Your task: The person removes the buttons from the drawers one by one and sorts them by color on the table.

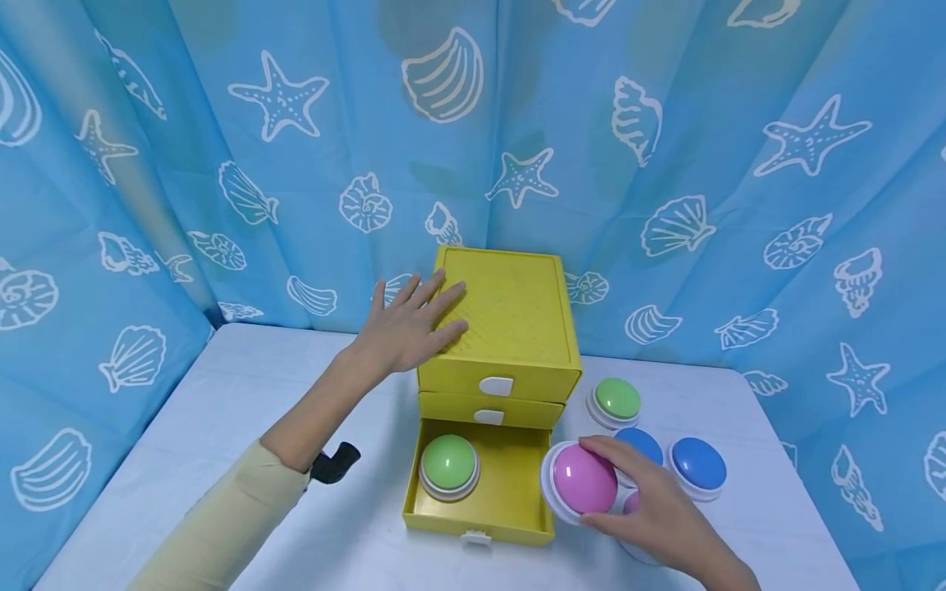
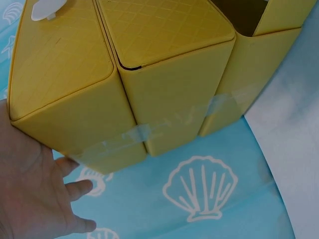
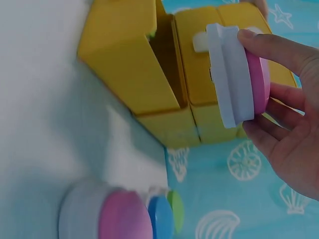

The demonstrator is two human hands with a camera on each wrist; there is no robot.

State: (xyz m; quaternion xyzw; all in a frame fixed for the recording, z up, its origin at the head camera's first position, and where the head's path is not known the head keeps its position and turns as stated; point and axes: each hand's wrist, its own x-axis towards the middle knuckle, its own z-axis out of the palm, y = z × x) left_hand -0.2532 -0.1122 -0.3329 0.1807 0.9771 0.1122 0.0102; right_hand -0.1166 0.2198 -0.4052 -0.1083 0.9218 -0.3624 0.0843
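A yellow three-drawer box stands at the back of the white table, its bottom drawer pulled out. Inside that drawer, on the left, sits a green push button with a white base. My left hand rests on the left part of the box top with fingers spread. In my right hand is a pink push button, gripped by its white rim between thumb and fingers. It is tilted beside the drawer's right edge; the right wrist view shows its white base side-on, off the table.
Right of the box are another green button and two blue buttons, one farther right. A second pink button lies partly behind my right hand. A blue shell-print curtain hangs around the table.
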